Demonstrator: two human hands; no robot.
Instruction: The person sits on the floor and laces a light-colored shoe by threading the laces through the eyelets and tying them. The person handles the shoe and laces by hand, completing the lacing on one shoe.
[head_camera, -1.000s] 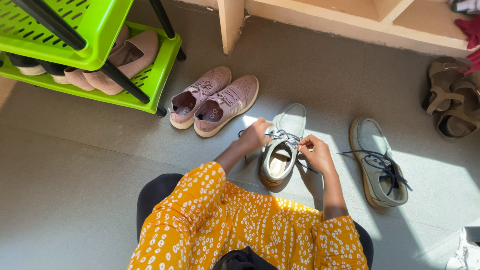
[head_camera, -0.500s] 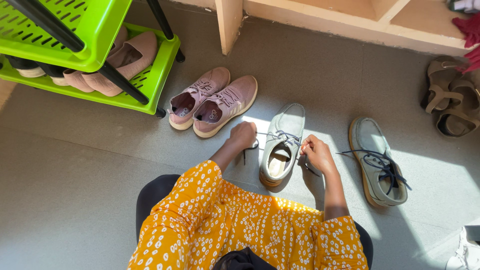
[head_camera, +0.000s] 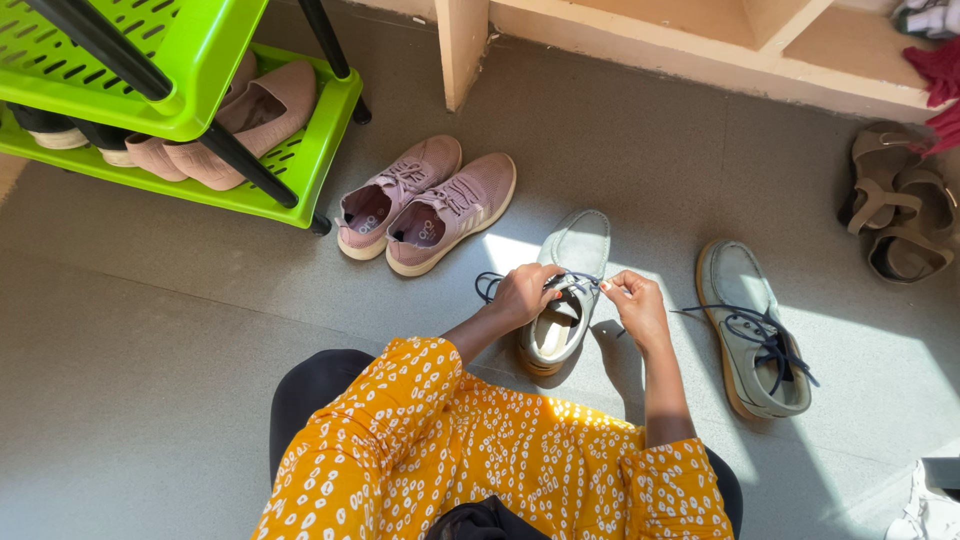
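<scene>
Holding: left hand (head_camera: 522, 296) and right hand (head_camera: 636, 306) each pinch dark laces (head_camera: 575, 283).
Place: grey shoe (head_camera: 565, 290) on floor, between hands.
Risk: uneven pulling may slip a lace end from its eyelet.

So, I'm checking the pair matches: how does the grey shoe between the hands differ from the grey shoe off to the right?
The grey shoe between the hands has its laces held by the left hand and right hand; the grey shoe at right lies untouched. The first tilts toe-right, partly in shadow; the second tilts toe-left, in sunlight, laces trailing loose. Both share grey uppers, tan soles and dark blue laces.
</scene>
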